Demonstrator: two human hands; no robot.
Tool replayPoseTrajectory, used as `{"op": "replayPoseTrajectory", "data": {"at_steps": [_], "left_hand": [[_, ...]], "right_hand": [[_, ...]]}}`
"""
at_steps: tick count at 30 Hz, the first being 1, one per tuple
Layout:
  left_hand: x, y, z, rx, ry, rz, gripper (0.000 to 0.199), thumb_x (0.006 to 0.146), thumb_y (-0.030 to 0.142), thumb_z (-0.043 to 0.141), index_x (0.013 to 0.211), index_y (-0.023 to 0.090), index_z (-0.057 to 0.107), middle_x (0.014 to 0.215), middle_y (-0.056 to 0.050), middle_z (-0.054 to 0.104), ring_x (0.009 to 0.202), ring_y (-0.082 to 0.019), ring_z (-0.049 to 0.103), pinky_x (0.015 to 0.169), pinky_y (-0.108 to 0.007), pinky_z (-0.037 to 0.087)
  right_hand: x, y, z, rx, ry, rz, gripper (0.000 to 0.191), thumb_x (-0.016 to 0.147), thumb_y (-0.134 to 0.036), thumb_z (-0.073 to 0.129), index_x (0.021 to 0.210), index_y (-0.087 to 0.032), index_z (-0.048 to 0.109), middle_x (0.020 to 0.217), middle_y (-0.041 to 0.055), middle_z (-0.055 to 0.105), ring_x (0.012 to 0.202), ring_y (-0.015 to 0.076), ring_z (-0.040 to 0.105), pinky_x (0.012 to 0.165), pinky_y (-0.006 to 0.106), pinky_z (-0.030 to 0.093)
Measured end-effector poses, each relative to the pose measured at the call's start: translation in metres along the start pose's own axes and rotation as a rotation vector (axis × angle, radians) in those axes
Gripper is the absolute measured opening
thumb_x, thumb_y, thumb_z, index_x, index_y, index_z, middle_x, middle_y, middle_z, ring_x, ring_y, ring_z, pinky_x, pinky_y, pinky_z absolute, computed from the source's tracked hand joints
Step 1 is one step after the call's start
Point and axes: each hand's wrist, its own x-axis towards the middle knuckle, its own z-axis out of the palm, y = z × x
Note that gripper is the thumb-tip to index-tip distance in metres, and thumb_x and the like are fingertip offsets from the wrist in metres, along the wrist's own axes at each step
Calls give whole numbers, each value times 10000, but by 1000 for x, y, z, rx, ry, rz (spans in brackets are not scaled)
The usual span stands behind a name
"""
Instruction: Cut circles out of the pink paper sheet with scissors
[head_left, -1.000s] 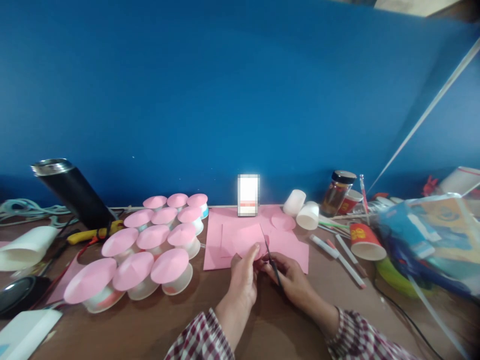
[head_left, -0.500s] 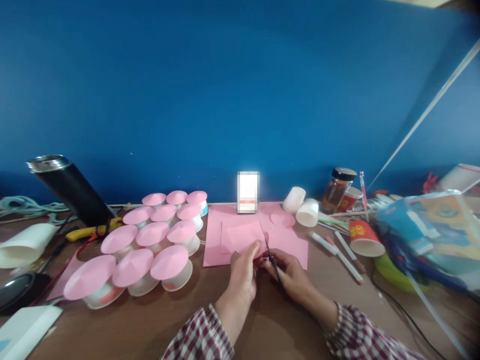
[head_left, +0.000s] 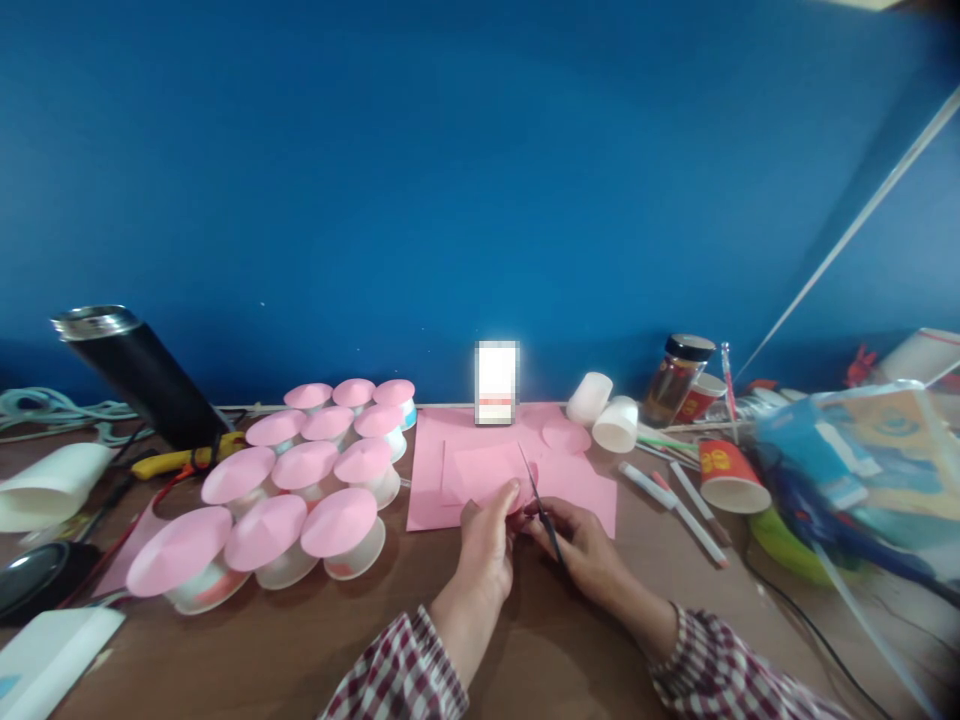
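At the bottom centre, my left hand (head_left: 489,545) pinches a piece of pink paper (head_left: 491,470), thumb on top. My right hand (head_left: 574,545) is closed on dark scissors (head_left: 550,530), whose thin blades point up and left beside the paper. Both hands nearly touch. Underneath lie larger pink sheets (head_left: 427,470) on the brown table, with a pink round piece (head_left: 566,436) near their back right. To the left, several upturned paper cups carry pink paper cones (head_left: 339,522) in rows. My lower fingers are partly hidden.
A lit phone (head_left: 496,383) stands behind the sheets. Two white cups (head_left: 616,424), markers (head_left: 690,522), a red cup (head_left: 731,476) and a lidded jar (head_left: 677,380) are at right. A black flask (head_left: 150,380), yellow-handled tool (head_left: 176,461) and white cup (head_left: 56,487) are at left.
The scissor blades have tilted slightly to the left. Otherwise both hands stay almost where they were, and the paper is still held.
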Motion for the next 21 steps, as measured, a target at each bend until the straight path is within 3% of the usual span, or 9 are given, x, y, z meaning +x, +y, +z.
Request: {"op": "replayPoseTrajectory", "data": {"at_steps": [9, 14, 21], "left_hand": [[0, 0, 0, -17, -10, 0, 293, 591, 194, 773, 692, 162, 499, 549, 6, 589, 495, -136, 596, 465, -228, 483], [-1, 2, 2, -5, 37, -6, 381, 594, 173, 775, 830, 170, 476, 576, 13, 605, 497, -138, 595, 458, -235, 479], [-1, 0, 0, 17, 9, 18, 390, 605, 157, 767, 847, 167, 461, 590, 0, 617, 509, -142, 602, 482, -251, 496]], "right_hand": [[0, 6, 1, 6, 20, 19, 295, 845, -412, 583, 975, -157, 656, 801, 42, 689, 650, 167, 590, 571, 243, 466], [-1, 5, 0, -10, 5, 17, 275, 848, -395, 584, 969, -159, 660, 777, 31, 687, 608, 149, 576, 538, 225, 443], [-1, 1, -1, -21, -5, -7, 317, 855, -425, 568, 995, -160, 671, 775, 46, 684, 717, 192, 615, 636, 264, 496]]}}
